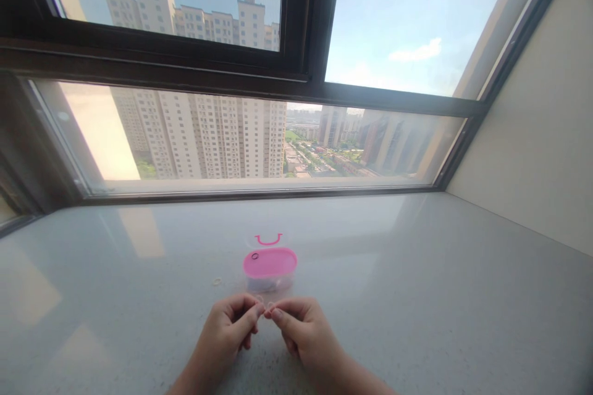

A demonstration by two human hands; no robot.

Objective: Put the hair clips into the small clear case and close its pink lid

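My left hand [229,326] and my right hand [303,325] meet just in front of a plastic box, thumbs pinched against fingers. Between the fingertips shows a thin pale rubber band [260,299], with small loops standing up at each hand; whether it is one band or two joined I cannot tell. Right behind the fingers stands the clear box [278,284] with its pink lid [273,264] on. A small black ring [254,256] lies on the lid. Left of the box, a pale ring-shaped band [217,281] rests on the surface.
A pink curved handle [269,242] lies behind the box. All of this is on a pale speckled windowsill [417,308]. A dark-framed window [319,86] closes off the back, and a plain wall [532,142] bounds the right side.
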